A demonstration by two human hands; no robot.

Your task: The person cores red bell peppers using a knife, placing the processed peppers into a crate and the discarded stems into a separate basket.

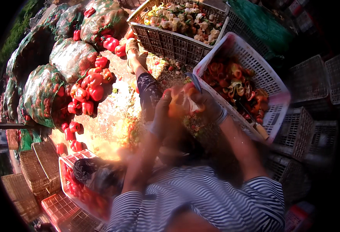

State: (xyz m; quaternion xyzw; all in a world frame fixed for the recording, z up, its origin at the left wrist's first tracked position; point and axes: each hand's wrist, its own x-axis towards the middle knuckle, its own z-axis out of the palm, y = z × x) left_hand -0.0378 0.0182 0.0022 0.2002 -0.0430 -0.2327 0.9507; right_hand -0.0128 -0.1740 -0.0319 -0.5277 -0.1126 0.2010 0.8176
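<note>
In front of me, between both hands, is a red bell pepper (pixel 181 103), split open so its pale inside shows. My left hand (pixel 161 116) grips the pepper's left side with fingers wrapped around it. My right hand (pixel 211 107) is closed at the pepper's right side, and a curved grey knife blade (pixel 194 80) sticks up from it; the handle is hidden in the hand. Just right of that hand, a white plastic crate (pixel 280 101) holds opened red pepper pieces (pixel 232 79). A wooden-handled tool (pixel 261 130) leans inside its near end.
A crate of pale pepper cores (pixel 169 41) stands at the far side. Green mesh sacks (pixel 42 92) of peppers fill the left, with loose red peppers (pixel 90 87) on the littered ground. A pink-white crate of red peppers (pixel 77 185) sits near left. Stacked crates (pixel 293 129) line the right.
</note>
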